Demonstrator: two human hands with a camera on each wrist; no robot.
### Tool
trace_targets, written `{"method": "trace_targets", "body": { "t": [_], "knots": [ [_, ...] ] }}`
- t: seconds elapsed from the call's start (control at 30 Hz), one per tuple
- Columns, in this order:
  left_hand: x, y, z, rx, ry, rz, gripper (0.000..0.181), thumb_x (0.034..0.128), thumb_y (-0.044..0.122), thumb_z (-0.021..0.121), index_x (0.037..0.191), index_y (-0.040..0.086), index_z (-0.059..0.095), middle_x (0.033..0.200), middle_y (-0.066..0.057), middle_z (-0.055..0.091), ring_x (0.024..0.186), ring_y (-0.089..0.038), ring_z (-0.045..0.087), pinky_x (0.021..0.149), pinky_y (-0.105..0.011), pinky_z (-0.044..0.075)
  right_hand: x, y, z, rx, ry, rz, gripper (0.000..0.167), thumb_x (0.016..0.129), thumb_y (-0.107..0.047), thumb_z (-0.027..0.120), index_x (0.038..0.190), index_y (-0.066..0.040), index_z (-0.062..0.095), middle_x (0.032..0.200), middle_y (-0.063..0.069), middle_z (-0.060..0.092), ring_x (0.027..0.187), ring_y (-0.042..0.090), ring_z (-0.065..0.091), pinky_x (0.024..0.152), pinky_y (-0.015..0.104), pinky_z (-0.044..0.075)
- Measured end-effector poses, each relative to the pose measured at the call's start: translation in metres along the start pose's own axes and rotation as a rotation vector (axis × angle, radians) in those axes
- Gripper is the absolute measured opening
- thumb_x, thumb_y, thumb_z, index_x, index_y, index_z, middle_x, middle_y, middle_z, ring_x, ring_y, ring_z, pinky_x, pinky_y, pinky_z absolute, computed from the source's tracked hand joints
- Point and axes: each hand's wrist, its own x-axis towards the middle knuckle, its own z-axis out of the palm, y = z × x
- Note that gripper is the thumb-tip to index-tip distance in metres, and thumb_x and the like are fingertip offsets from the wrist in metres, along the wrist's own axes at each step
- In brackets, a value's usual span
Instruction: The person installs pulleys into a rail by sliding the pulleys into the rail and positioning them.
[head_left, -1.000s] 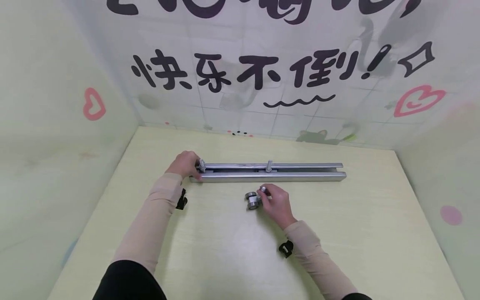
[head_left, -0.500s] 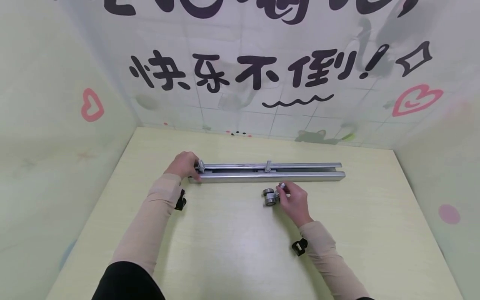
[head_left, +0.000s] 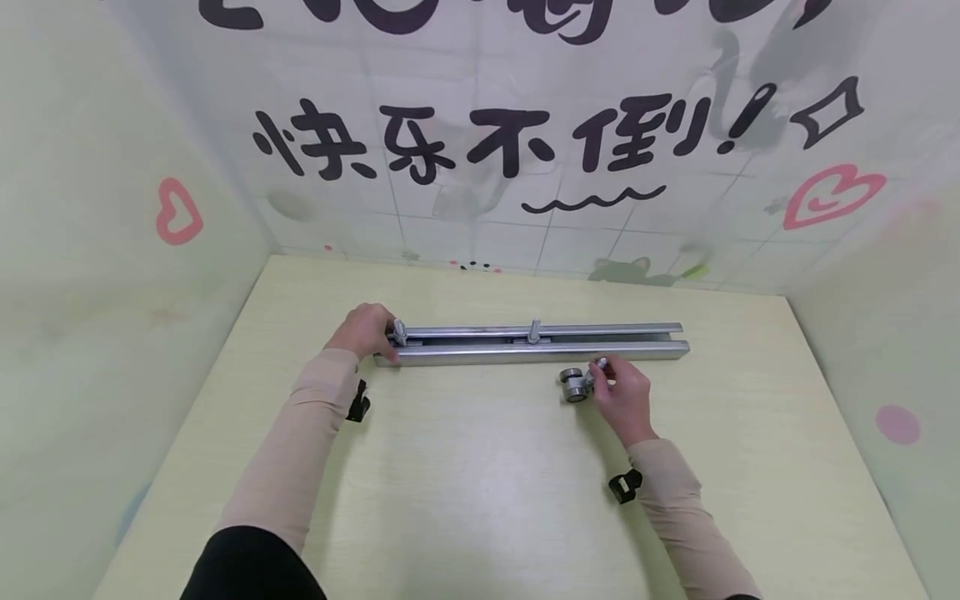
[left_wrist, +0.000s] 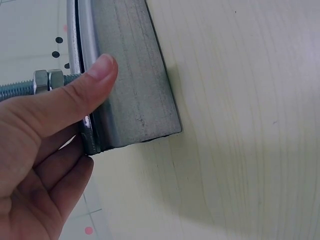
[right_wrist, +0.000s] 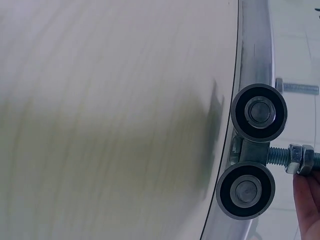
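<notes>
A long metal channel rail [head_left: 480,356] lies across the table with its slot facing up. My left hand [head_left: 362,331] grips its left end; in the left wrist view the thumb presses the side of the rail [left_wrist: 135,75], beside a threaded bolt [left_wrist: 17,90] with two nuts. My right hand [head_left: 628,400] pinches a roller trolley [head_left: 574,387] by its bolt, in front of the rail's right half. Seen from the right wrist, this roller trolley [right_wrist: 255,152] has round black-and-steel wheels and nuts on its threaded bolt [right_wrist: 278,156]. The fingers [right_wrist: 307,200] are partly out of frame.
A second bolt [head_left: 534,331] stands up from the slot near the rail's middle. Behind the pale wooden table [head_left: 465,492] rises a printed wall covering [head_left: 480,208]; side walls border it left and right.
My right hand has carried the roller trolley rightward and slightly away from me, along the rail's front. The left hand keeps its hold on the rail's left end.
</notes>
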Motion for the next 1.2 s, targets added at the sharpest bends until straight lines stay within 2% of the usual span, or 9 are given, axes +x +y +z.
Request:
{"method": "trace_targets", "body": {
  "t": [0.2,0.4,0.57,0.67,0.77,1.1,1.2],
  "knots": [
    [-0.002,0.001,-0.001,-0.009,-0.007,-0.007,0.042,0.0630,0.009,0.081,0.100,-0.003,0.066,0.096,-0.015,0.065,0.081,-0.023,0.055,0.078,-0.038,0.046,0.001,0.010,-0.014,-0.035,-0.009,0.081,0.010,0.083,-0.001,0.059,0.080,0.008,0.057,0.072,0.020,0.063,0.063,0.031,0.064,0.050,0.032,0.052],
    [-0.001,-0.001,-0.001,-0.014,-0.007,-0.008,0.044,0.0630,0.009,0.081,0.102,-0.004,0.065,0.098,-0.016,0.065,0.083,-0.024,0.055,0.079,-0.039,0.046,0.004,0.020,-0.026,-0.057,0.023,0.137,0.006,0.077,0.007,0.061,0.081,0.010,0.058,0.073,0.021,0.063,0.064,0.033,0.064,0.051,0.029,0.051],
    [-0.001,-0.003,-0.001,-0.021,-0.010,-0.038,0.048,0.0630,0.010,0.081,0.106,-0.004,0.064,0.102,-0.016,0.064,0.087,-0.025,0.057,0.083,-0.040,0.046,0.006,0.029,-0.035,-0.076,0.036,0.167,0.007,0.077,0.007,0.061,0.082,0.011,0.058,0.074,0.023,0.063,0.065,0.035,0.064,0.055,0.014,0.048],
    [0.000,-0.004,0.000,-0.022,-0.006,-0.034,0.049,0.0629,0.010,0.081,0.106,-0.004,0.064,0.102,-0.017,0.064,0.087,-0.025,0.057,0.082,-0.040,0.046,0.007,0.035,-0.040,-0.088,0.049,0.189,0.008,0.076,0.008,0.061,0.082,0.011,0.058,0.074,0.023,0.063,0.064,0.036,0.063,0.057,0.000,0.040],
    [0.001,-0.004,0.000,-0.023,-0.002,-0.025,0.048,0.0628,0.009,0.081,0.106,-0.004,0.064,0.102,-0.017,0.065,0.086,-0.025,0.057,0.081,-0.040,0.046,0.007,0.041,-0.046,-0.107,0.053,0.214,0.008,0.076,0.008,0.061,0.083,0.011,0.058,0.074,0.023,0.063,0.064,0.036,0.062,0.060,-0.006,0.032],
    [0.003,-0.002,0.001,-0.022,-0.009,-0.019,0.045,0.0619,0.010,0.082,0.102,-0.003,0.065,0.096,-0.015,0.066,0.082,-0.024,0.056,0.078,-0.038,0.047,0.005,0.058,-0.064,-0.210,0.072,0.304,0.011,0.078,0.005,0.061,0.087,0.011,0.059,0.074,0.025,0.063,0.064,0.035,0.060,0.058,-0.002,0.025],
    [0.003,-0.002,0.002,-0.019,-0.013,-0.019,0.045,0.0616,0.010,0.082,0.101,-0.003,0.065,0.095,-0.014,0.065,0.081,-0.024,0.056,0.077,-0.037,0.047,0.003,0.064,-0.070,-0.239,0.074,0.327,0.012,0.080,0.003,0.060,0.088,0.011,0.059,0.074,0.025,0.063,0.063,0.035,0.060,0.057,0.003,0.029]
  ]
}}
